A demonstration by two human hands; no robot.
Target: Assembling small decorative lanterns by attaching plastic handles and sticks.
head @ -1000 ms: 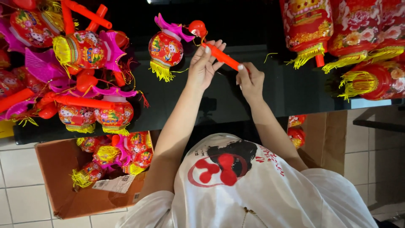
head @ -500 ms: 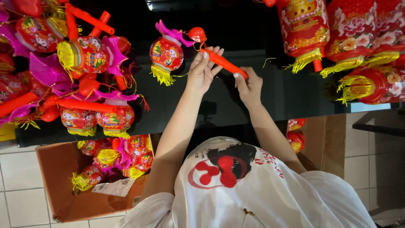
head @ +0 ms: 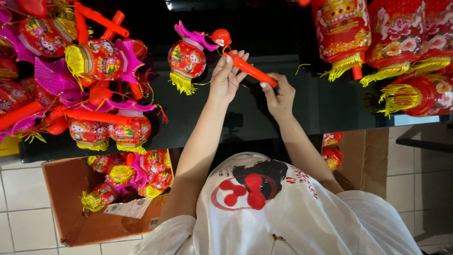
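Well, nearest me, below the small lantern [head: 187,59], sits the cardboard box [head: 71,189] holding more. My left hand [head: 226,78] has loosened, its fingers now splayed lightly against the red stick [head: 250,71]. My right hand [head: 278,97] stays pinched on the stick's end. The lantern dangles left of both hands over the black bench [head: 198,118], barely shifted.
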